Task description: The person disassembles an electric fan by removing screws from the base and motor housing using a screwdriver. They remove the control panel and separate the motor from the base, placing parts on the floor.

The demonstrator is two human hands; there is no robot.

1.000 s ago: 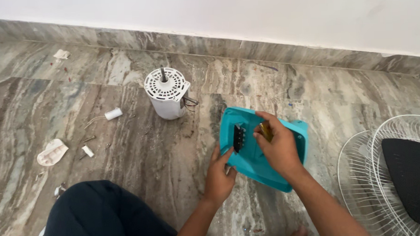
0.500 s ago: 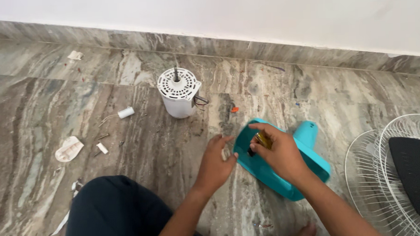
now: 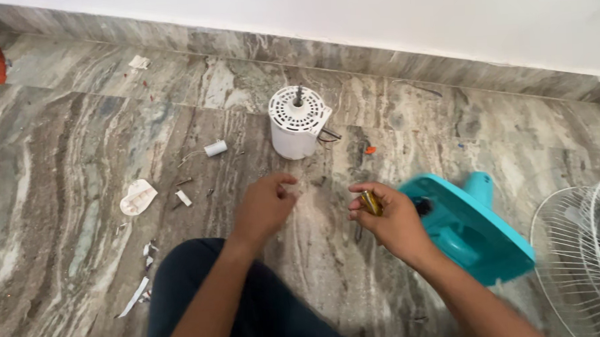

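Since a second ago the left hand [image 3: 265, 206] has let go of the teal plastic housing [image 3: 471, 229] and pulled away over bare floor; the housing now lies to the right, no longer propped between both hands, and the black switch block seen in it earlier is mostly out of sight.

Left hand: fingers loosely curled, thumb and forefinger tips near each other, holding nothing that can be made out — it hovers above the marble floor [image 3: 80, 149], below the motor.

Right hand [image 3: 391, 222]: fingers wrapped around a tool handle [image 3: 371, 202], translucent amber-yellow with dark stripes, grip firm. The shaft is hidden by the hand. The hand sits just left of the teal housing, its wrist crossing the housing's edge.

Teal housing: smooth moulded plastic, broad flat panel with a rounded neck at the upper right, a dark opening near its left rim.

White motor [image 3: 298, 125]: squat cylinder, perforated cap, thin metal shaft upright at the centre, dark wires trailing at its right.

Left of it — a small white cylinder with a wire [image 3: 215, 148], a white oval plastic piece [image 3: 138, 197], scattered screws and paper scraps. Small orange bit [image 3: 370, 149] right of the motor. White wire fan guard [image 3: 576, 258] at the right edge. Floor is polished grey-brown veined stone; dark trouser knee [image 3: 204, 291] below.
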